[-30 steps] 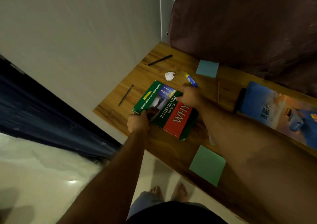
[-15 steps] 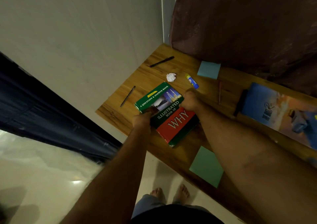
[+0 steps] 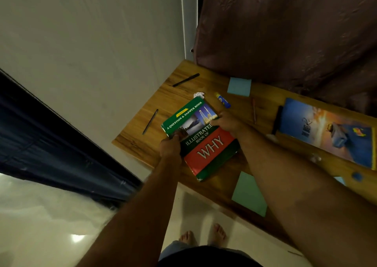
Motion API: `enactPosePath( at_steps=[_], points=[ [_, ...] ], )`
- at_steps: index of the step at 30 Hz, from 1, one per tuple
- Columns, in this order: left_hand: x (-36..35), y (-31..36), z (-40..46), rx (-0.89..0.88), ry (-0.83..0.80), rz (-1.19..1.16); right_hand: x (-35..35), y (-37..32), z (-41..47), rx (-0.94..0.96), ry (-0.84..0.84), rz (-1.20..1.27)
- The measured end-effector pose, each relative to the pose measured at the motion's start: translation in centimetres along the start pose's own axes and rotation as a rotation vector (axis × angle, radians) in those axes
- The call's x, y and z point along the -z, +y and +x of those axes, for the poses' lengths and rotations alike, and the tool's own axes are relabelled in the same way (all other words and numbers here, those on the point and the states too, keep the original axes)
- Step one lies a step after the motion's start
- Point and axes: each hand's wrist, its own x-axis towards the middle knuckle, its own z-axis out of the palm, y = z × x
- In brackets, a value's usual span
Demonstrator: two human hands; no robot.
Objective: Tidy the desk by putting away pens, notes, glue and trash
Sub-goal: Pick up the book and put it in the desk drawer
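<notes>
book [image 3: 201, 137]: green-red hardcover, "WHY" | left hand [image 3: 170, 149]: clamped on book edge | right hand [image 3: 227, 121]: gripping its far edge | desk [image 3: 140, 142]

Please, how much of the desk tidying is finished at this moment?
Nothing looks put away yet. Both hands, left and right, grip the book. Left on the desk: two black pens, a paper ball, the glue, a red pen and two notes.
</notes>
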Motion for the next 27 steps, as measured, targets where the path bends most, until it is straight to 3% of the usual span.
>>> enactPosePath(
  at_steps=[10, 17, 27],
  points=[
    [-0.1, 3.5, -1.3, -0.16, -0.099, -0.258, 1.4, -1.2, -4.1, -0.045, 0.126, 0.405],
    [-3.1, 7.4, -4.6, -0.252, -0.485, -0.029, 4.4, -1.4, -7.5, 0.031, 0.335, 0.675],
    [-10.8, 9.6, -10.6, -0.525, -0.615, 0.23, 10.7, 0.6, -14.6, 0.054, 0.598, 0.833]
  ],
)
